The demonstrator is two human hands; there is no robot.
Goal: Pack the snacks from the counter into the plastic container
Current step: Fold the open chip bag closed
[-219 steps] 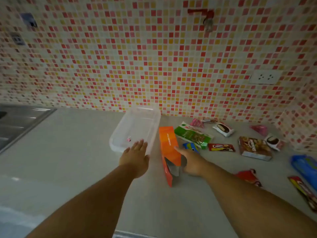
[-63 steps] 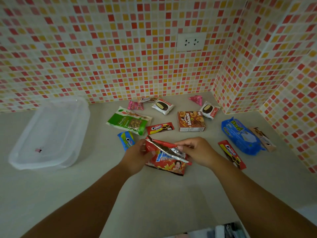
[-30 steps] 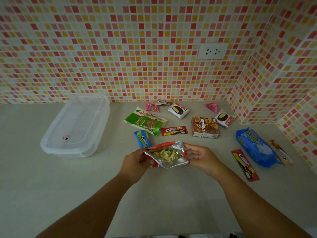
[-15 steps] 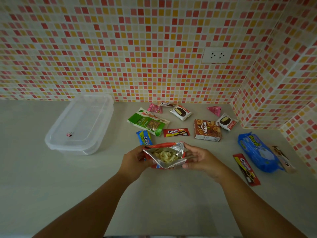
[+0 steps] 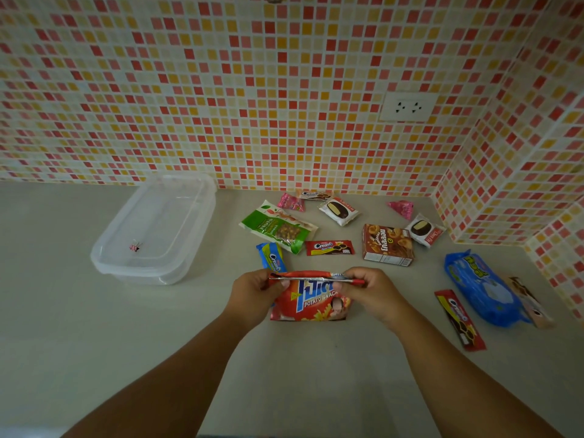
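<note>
Presently both the left hand (image 5: pixel 256 289) and the right hand (image 5: pixel 368 287) pinch the top edge of the red potato snack bag (image 5: pixel 311 303), one at each end, holding its mouth flat and closed, probably so nothing spills in packing. It hangs just above the counter (image 5: pixel 94 358). The plastic container (image 5: pixel 155 229) sits apart to the left, while the other snacks lie scattered behind and to the right, unpacked.

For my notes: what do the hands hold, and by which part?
Both hands pinch the red potato snack bag by its top edge, one at each end.
</note>
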